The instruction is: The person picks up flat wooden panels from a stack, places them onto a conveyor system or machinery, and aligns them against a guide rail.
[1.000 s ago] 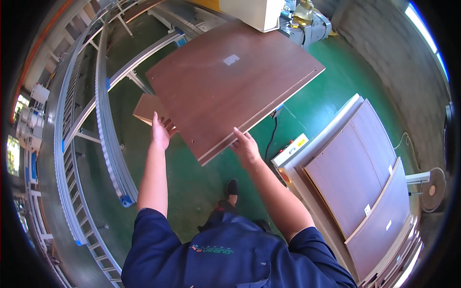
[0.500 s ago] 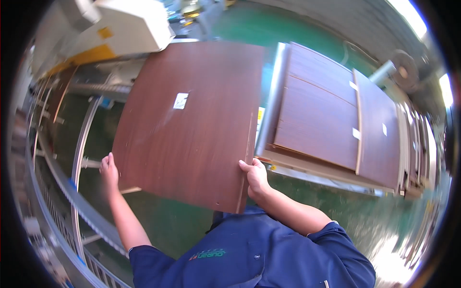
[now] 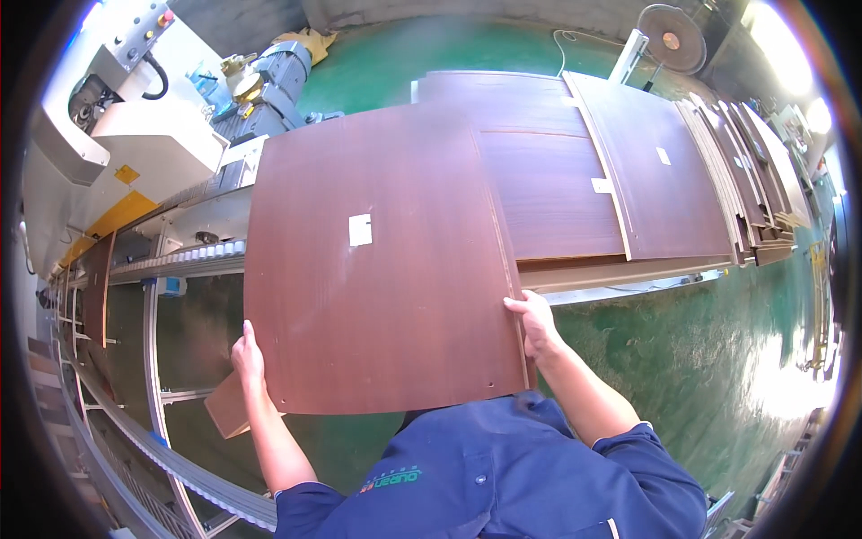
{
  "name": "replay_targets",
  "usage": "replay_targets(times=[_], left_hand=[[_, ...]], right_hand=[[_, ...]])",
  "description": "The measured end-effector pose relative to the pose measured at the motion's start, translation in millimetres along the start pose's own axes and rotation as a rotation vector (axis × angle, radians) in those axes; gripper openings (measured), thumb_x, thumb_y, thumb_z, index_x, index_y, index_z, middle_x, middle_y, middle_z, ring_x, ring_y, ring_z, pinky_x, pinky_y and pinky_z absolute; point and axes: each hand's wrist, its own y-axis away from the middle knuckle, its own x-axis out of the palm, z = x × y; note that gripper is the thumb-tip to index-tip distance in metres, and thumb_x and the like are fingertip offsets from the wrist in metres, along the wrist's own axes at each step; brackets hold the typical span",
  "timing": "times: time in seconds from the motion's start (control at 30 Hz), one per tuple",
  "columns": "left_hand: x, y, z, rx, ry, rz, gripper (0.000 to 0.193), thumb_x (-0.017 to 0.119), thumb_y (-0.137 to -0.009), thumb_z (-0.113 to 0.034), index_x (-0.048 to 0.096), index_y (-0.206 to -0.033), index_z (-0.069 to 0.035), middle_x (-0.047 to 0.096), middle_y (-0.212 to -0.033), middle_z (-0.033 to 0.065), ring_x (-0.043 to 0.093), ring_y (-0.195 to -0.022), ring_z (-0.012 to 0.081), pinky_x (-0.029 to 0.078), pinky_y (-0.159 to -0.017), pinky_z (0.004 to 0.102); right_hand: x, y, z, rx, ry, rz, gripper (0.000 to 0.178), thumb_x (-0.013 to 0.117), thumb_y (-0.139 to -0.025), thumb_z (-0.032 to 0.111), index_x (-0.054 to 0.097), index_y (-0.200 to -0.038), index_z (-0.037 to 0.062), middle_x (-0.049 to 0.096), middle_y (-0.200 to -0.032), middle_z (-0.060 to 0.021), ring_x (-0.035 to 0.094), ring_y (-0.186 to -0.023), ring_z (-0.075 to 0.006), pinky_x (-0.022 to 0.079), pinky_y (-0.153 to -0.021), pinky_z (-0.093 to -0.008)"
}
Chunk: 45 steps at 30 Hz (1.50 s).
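Observation:
A large reddish-brown wood-grain panel [image 3: 386, 287] spans the space in front of me, held between both hands. My left hand [image 3: 248, 357] grips its left edge near the lower corner, thumb up along the side. On the opposite edge, my right hand [image 3: 532, 325] is closed with the thumb on the top face and the other fingers hidden beneath. A white label [image 3: 360, 230] is stuck near the panel's middle, and small holes show by its near corners. The panel's far right part overlaps the view of the stacked panels behind it.
Brown panels [image 3: 548, 193] lie stacked on a low support at the right, with more boards leaning [image 3: 741, 166] beyond. A white machine [image 3: 157, 139] and roller rail [image 3: 180, 260] run along the left. A motor [image 3: 274, 81] and a round fan [image 3: 671, 40] stand farther back.
My view has swung left and up, showing more of the machine. The panel has turned squarer to me, with both hands keeping their hold on its edges.

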Motion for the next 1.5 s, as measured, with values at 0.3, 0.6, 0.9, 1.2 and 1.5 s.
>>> replay_targets(times=[0.3, 0.6, 0.9, 1.2, 1.5], left_hand=[[80.4, 46.2, -61.8, -0.004, -0.026, 0.14, 0.067, 0.043, -0.097, -0.058, 0.07, -0.104, 0.003, 0.07, -0.102, 0.0188, 0.065, -0.096, 0.0326, 0.048, -0.086, 0.04], [168.5, 56.8, -71.1, -0.046, 0.152, 0.291, 0.059, 0.05, -0.098, -0.049, 0.069, -0.104, 0.007, 0.071, -0.099, 0.016, 0.066, -0.09, 0.0259, 0.049, -0.083, 0.0383], [222.0, 61.6, -92.2, -0.117, 0.137, 0.312, 0.066, 0.05, -0.097, -0.053, 0.062, -0.117, 0.01, 0.066, -0.114, 0.0208, 0.062, -0.107, 0.03, 0.046, -0.093, 0.0385], [265.9, 5.5, -133.3, -0.036, 0.024, 0.319, 0.073, 0.047, -0.096, -0.058, 0.061, -0.119, 0.009, 0.063, -0.121, 0.0236, 0.059, -0.115, 0.0364, 0.045, -0.096, 0.0436], [307.1, -21.6, -177.2, -0.006, 0.024, 0.325, 0.073, 0.046, -0.096, -0.057, 0.057, -0.125, 0.009, 0.059, -0.129, 0.0231, 0.055, -0.121, 0.0362, 0.044, -0.1, 0.0432]], right_hand=[[-121.8, -31.1, 17.7, -0.042, -0.087, -0.071, 0.029, 0.058, -0.088, 0.005, 0.059, -0.115, -0.0034, 0.066, -0.104, -0.0128, 0.066, -0.092, -0.0243, 0.055, -0.084, -0.0408], [-192.3, -57.4, 61.5, -0.031, 0.242, -0.138, 0.072, 0.069, -0.083, 0.017, 0.035, -0.142, -0.0082, 0.044, -0.141, -0.0266, 0.044, -0.131, -0.0357, 0.039, -0.106, -0.0446], [-142.4, 16.1, 16.2, -0.834, 1.516, -0.294, 0.06, 0.062, -0.089, 0.046, 0.052, -0.139, 0.0164, 0.037, -0.15, -0.0169, 0.029, -0.141, -0.0365, 0.018, -0.117, -0.0508], [-119.7, -48.1, 42.8, -0.899, 1.515, -0.414, 0.056, 0.056, -0.092, 0.045, 0.051, -0.14, 0.0167, 0.037, -0.151, -0.0163, 0.029, -0.141, -0.035, 0.017, -0.118, -0.0501], [-124.0, -102.8, 81.4, -0.848, 1.539, -0.426, 0.057, 0.051, -0.094, 0.05, 0.048, -0.143, 0.0205, 0.034, -0.154, -0.0132, 0.026, -0.144, -0.0321, 0.015, -0.12, -0.0473]])
